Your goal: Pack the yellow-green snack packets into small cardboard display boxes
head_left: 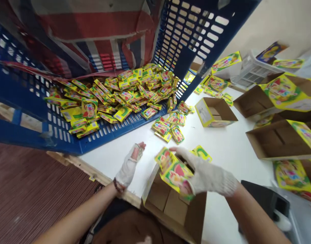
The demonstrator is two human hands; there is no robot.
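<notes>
My right hand [203,169], in a white fingerless glove, is closed around small yellow fruit-printed boxes [174,169], somewhat blurred; I cannot tell how many. It holds them above an open cardboard carton [170,206] at the table's front edge, whose brown inside shows. My left hand [131,162], gloved likewise and with a bead bracelet at the wrist, is over the white table left of the carton. Its fingers are apart from any object and hold nothing. A loose group of the same small boxes [161,126] lies just beyond both hands.
A tilted blue plastic crate [107,137] with a heap of small boxes [124,93] spans the back left. An open carton [216,113] stands on the white table [221,145]. More cartons [279,135] are stacked right, near a black device [267,203]. A white basket [257,69] stands behind.
</notes>
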